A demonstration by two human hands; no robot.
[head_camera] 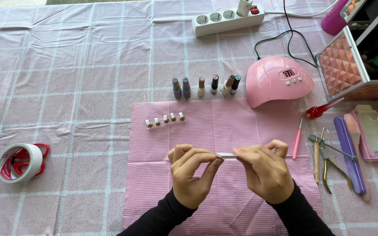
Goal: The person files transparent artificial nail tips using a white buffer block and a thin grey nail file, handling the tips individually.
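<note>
Metal tool [226, 155] pinched between left hand [192, 177] and right hand [264, 171].

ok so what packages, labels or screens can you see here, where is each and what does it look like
Small display: on top of the pink domed nail lamp, upper right; dark rectangle with red digits.
Flat package: far right by the nail file; pink backing, clear front, blue print at the bottom.
Tape roll: far left on the scissors; white, red print inside its core.

Bottles [205, 86] stand behind the mat [224, 131]; lamp [278, 80] right of them; tape roll [17, 162] far left.
</note>
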